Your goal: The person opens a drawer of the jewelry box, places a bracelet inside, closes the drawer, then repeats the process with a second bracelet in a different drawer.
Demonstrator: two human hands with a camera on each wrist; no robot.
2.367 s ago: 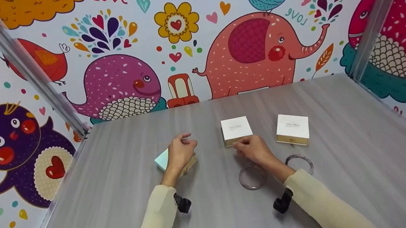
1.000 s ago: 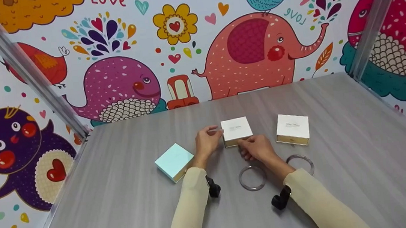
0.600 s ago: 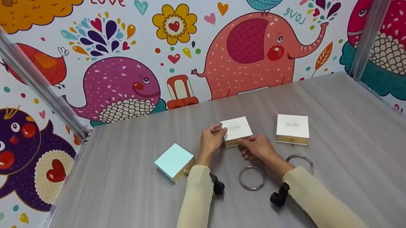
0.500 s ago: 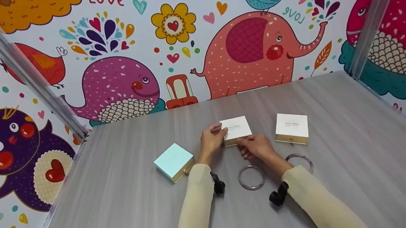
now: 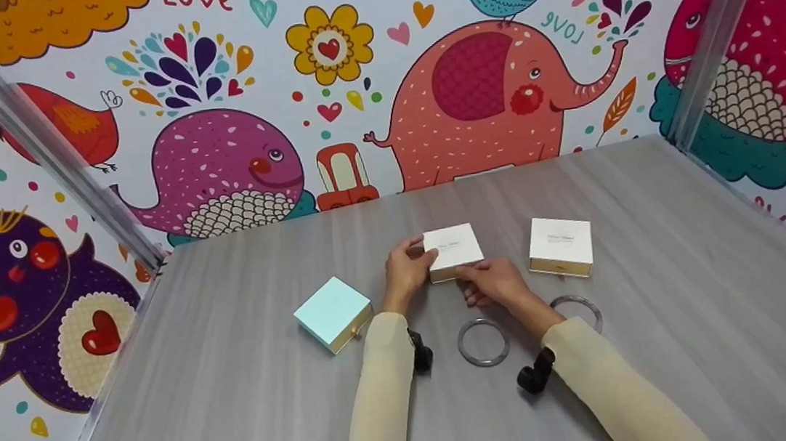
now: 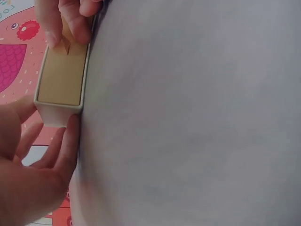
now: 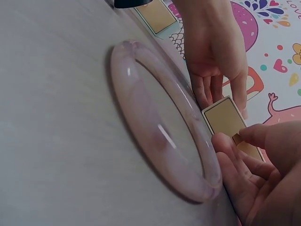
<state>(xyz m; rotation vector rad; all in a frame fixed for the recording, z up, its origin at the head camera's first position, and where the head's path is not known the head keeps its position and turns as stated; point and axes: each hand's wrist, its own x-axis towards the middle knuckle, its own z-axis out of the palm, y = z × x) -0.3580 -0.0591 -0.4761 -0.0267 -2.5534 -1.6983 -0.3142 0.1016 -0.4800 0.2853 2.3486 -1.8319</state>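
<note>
1. Left of the middle of the frame: a square, pale blue box [image 5: 333,308] on the streaky gray bench [image 5: 252,410].
2. Middle: the left hand [image 5: 409,271], its fingers gripping the left side of the flat middle white box [image 5: 455,244].
3. Below that box: a smooth, shiny, round ring [image 5: 486,363].
4. Just right: the right hand [image 5: 494,283], fingers pinching the box's little gold tab [image 7: 236,139].
5. Farther right: another ring [image 5: 594,307], partly hidden by the arm, below another white box [image 5: 560,239].

The left side of the white middle box [image 5: 451,246] is now being gripped by the left hand [image 5: 406,273], earlier held over the blue box [image 5: 333,313] nearer the table's [image 5: 238,412] left edge. The blue box's top is being left uncovered. The right hand [image 5: 496,284] is being held slightly farther rightward.
</note>
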